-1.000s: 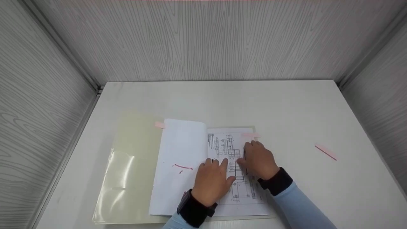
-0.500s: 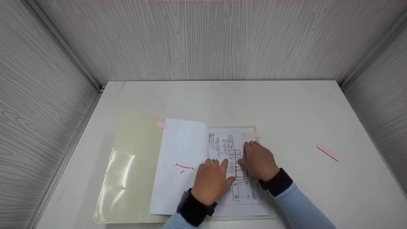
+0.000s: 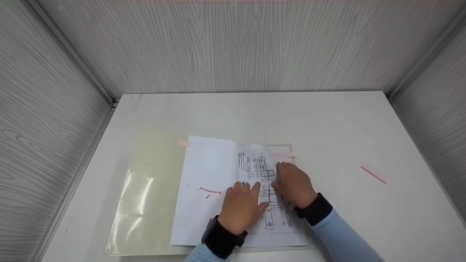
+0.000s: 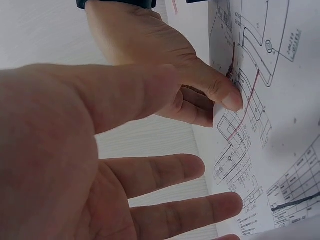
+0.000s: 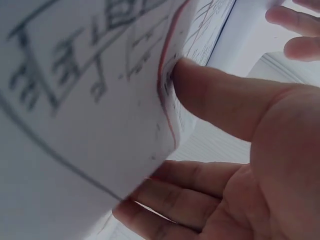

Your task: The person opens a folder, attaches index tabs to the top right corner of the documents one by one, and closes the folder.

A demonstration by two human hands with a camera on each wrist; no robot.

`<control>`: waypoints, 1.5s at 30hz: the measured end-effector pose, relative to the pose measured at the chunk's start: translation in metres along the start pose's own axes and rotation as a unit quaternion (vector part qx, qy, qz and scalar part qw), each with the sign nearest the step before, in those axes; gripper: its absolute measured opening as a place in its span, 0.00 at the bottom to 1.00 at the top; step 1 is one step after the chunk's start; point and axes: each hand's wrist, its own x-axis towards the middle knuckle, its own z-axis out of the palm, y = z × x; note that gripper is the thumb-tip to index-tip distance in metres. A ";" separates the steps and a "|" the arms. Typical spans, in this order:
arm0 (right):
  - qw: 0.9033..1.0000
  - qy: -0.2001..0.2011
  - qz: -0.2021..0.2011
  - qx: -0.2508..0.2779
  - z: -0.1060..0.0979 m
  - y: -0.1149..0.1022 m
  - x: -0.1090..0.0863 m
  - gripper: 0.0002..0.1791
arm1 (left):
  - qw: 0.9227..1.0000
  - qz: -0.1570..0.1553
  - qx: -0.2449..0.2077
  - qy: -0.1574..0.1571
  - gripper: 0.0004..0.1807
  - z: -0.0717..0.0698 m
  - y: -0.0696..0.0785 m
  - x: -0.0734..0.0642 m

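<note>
In the head view a document with printed line drawings lies opened in a pale translucent folder [image 3: 145, 218]. My left hand [image 3: 241, 209] rests near the inner fold with its fingers extended over the right-hand page [image 3: 271, 214]. At that page's outer edge, my right hand [image 3: 295, 183] pinches it. The right wrist view shows the thumb on the printed face of the page [image 5: 75, 150], with the fingers behind it and the sheet bending between them. A turned white page [image 3: 204, 163] with red marks lies on the left.
Pink sticky tabs stick out at the top: one tab [image 3: 183, 143] on the left page, another tab [image 3: 285, 155] above my right hand. A loose pink strip [image 3: 373, 173] with a dark red edge lies on the white table [image 3: 346, 127]. Grey wood-grain panels [image 3: 233, 43] enclose the back and sides.
My right hand has shifted slightly left with the page's edge, and the page's top now bulges upward near the fold. My left hand has barely moved.
</note>
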 end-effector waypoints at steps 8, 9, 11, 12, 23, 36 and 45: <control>1.000 0.019 -0.013 -0.013 0.001 -0.005 -0.004 0.27 | 1.000 -0.006 0.000 -0.011 0.32 0.002 -0.001 0.000; 1.000 0.022 -0.016 -0.013 0.001 -0.006 -0.004 0.27 | 1.000 -0.006 0.000 -0.010 0.32 0.002 -0.001 0.000; 0.999 0.026 -0.016 -0.008 0.001 -0.006 -0.004 0.27 | 1.000 -0.005 0.000 -0.010 0.33 0.002 -0.001 0.000; 1.000 0.027 -0.014 -0.005 0.001 -0.006 -0.004 0.27 | 1.000 -0.004 0.000 -0.011 0.33 0.002 -0.001 0.000; 1.000 0.019 0.018 0.005 0.000 0.000 -0.002 0.23 | 1.000 -0.004 -0.014 -0.011 0.32 0.002 0.001 0.000; 0.999 0.035 0.007 -0.032 0.002 -0.014 -0.001 0.20 | 1.000 -0.002 -0.007 -0.019 0.32 0.003 -0.003 0.001; 0.998 0.051 -0.028 -0.006 0.004 -0.015 -0.008 0.20 | 1.000 0.004 -0.010 -0.019 0.32 0.005 0.001 0.001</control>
